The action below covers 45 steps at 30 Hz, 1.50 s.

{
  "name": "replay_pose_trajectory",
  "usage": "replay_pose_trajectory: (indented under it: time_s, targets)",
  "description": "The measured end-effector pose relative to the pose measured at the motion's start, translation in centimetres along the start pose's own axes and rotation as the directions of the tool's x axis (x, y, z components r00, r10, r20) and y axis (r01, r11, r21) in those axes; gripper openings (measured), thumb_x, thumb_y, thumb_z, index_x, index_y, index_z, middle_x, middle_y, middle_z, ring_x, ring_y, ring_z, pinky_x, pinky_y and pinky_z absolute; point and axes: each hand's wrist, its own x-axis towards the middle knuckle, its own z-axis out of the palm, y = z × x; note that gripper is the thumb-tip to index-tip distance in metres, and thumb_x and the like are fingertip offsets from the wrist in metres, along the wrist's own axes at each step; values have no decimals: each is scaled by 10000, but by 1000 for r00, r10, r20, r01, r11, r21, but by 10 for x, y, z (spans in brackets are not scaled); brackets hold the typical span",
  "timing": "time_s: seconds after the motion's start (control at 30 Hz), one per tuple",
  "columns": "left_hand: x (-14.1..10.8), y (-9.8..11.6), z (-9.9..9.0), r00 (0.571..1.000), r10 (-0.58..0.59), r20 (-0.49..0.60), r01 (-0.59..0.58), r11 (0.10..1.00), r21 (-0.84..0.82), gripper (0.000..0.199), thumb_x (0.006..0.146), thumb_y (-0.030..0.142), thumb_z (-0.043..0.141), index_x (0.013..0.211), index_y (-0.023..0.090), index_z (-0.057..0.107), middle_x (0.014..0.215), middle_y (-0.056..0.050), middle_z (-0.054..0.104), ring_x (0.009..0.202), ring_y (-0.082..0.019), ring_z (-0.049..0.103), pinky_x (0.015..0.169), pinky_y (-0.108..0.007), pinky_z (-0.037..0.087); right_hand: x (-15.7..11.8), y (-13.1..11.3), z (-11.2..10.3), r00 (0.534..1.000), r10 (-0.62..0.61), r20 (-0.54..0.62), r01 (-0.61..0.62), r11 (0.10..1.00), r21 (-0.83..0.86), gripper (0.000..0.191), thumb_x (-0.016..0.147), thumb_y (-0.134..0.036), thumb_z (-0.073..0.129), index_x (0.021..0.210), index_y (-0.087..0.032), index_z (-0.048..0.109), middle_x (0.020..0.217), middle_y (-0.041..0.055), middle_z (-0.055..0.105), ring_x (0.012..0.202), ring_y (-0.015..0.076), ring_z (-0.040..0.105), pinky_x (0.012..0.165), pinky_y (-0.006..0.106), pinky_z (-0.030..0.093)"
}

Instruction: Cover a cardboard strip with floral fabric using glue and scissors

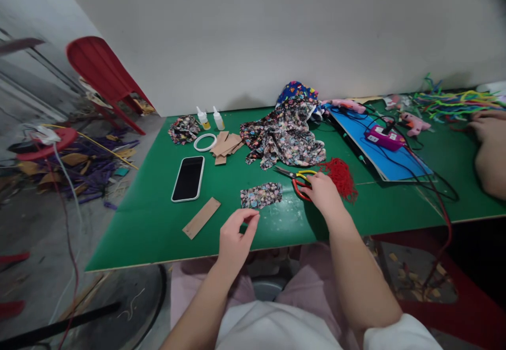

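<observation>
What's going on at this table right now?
A person sits at a green table, right hand at the handles of the scissors. The left hand has its thumb and fingertips close together near a small floral cloth piece; whether it holds anything is too small to tell. A cardboard strip lies to the left, and a larger crumpled cloth lies beyond.

Scissors point(291, 175) right of swatch point(261, 195), phone point(188, 178) left

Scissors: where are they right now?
Head view, a little right of centre: the scissors are on the green table, handles at the right hand, between the small floral strip and the red threads.
</observation>
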Motion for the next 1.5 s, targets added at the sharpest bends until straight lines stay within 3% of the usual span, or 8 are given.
replay_pose_trajectory:
  time_s: [0.17, 0.27, 0.43, 0.57, 0.7, 1.0, 1.3, 1.5]
  targets:
    - [-3, 2, -1, 1000, 2, 20, -1, 1000, -26, 95, 821, 237, 523, 840, 194, 605, 795, 1, 633, 734, -112, 583, 696, -224, 459, -3, -11, -3, 994, 108, 22, -109, 994, 34, 306, 712, -327, 566, 934, -115, 561, 847, 115, 575, 718, 194, 551, 623, 285, 387]
    - [-6, 1, -3, 1000, -29, 6, 29, 999, -23, 106, 822, 252, 521, 846, 193, 607, 799, -2, 638, 728, -115, 589, 687, -227, 464, -6, -16, -12, 990, 139, 6, -131, 915, 381, 297, 694, -331, 563, 929, -161, 501, 718, 24, 550, 610, 147, 504, 565, 263, 359]
    - [-8, 0, 0, 999, -48, 20, 49, 998, -47, 120, 820, 262, 523, 846, 185, 611, 797, -12, 648, 725, -122, 606, 689, -234, 478, -6, -25, -16, 986, 117, -119, 73, 343, 937, 302, 680, -454, 598, 629, -200, 443, 548, -44, 419, 502, 87, 399, 526, 245, 360]
    - [-8, 3, 4, 998, -54, 39, 56, 997, -53, 127, 818, 266, 519, 840, 183, 614, 789, -16, 656, 723, -129, 619, 689, -240, 488, -8, -35, -18, 988, -45, -149, 152, 48, 987, 498, 712, -588, 462, 420, -225, 288, 384, -48, 265, 388, 93, 339, 440, 262, 360]
    - [-8, 4, 5, 997, -61, 55, 64, 996, -63, 131, 816, 268, 518, 837, 183, 615, 778, -19, 661, 707, -132, 628, 680, -245, 498, -13, -40, -22, 958, -255, -134, 88, -185, 979, 561, 726, -625, 417, 383, -228, 216, 328, -53, 194, 314, 89, 288, 361, 248, 324]
    - [-10, 5, 6, 994, -68, 84, 76, 993, -95, 122, 821, 255, 515, 841, 181, 610, 766, -12, 661, 696, -121, 634, 676, -228, 497, -15, -41, -20, 955, -292, -55, -27, -272, 962, 697, 462, -908, 318, 478, -216, 399, 422, -26, 353, 406, 109, 371, 428, 257, 360]
    - [-10, 8, 6, 993, -55, 101, 63, 995, -72, 140, 825, 262, 503, 848, 180, 614, 769, -19, 669, 705, -131, 634, 686, -244, 506, -25, -44, -18, 883, -469, -18, -137, -294, 946, 883, 168, -950, 129, 525, -216, 467, 506, 4, 439, 512, 134, 432, 570, 289, 403]
    - [-10, 9, 7, 993, -57, 102, 64, 996, -68, 130, 824, 254, 506, 840, 183, 615, 759, -15, 668, 692, -126, 635, 681, -240, 506, -23, -42, -12, 848, -521, 95, -162, -85, 983, 1170, 121, -939, 261, 980, -208, 570, 1034, 141, 572, 991, 261, 530, 868, 351, 391]
